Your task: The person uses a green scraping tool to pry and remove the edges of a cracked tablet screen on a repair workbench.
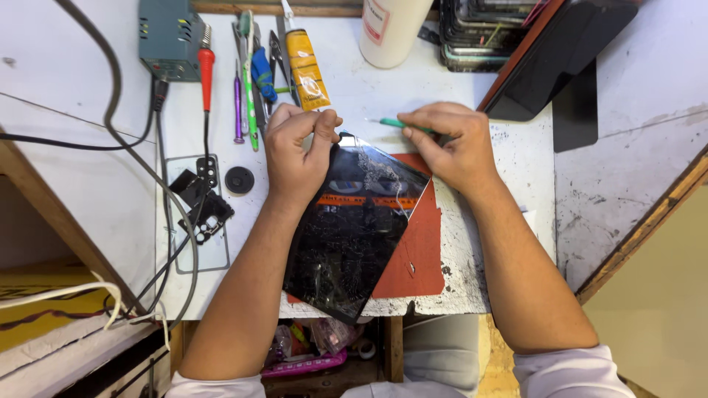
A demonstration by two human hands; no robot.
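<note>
A large black tablet (354,228) with a cracked glass face lies tilted on a red mat (417,250) on a white worktable. My left hand (299,151) pinches the tablet's top left corner with bent fingers. My right hand (453,144) holds a thin green tool (402,124) just above the tablet's upper right edge, its tip pointing left. Both forearms reach in from the bottom of the view.
Along the back lie a yellow glue tube (306,70), several screwdrivers (251,81), a red-handled soldering iron (206,70), a green box (169,37) and a white bottle (391,26). A clear phone case with black parts (203,210) lies left; a dark stand (560,59) sits right.
</note>
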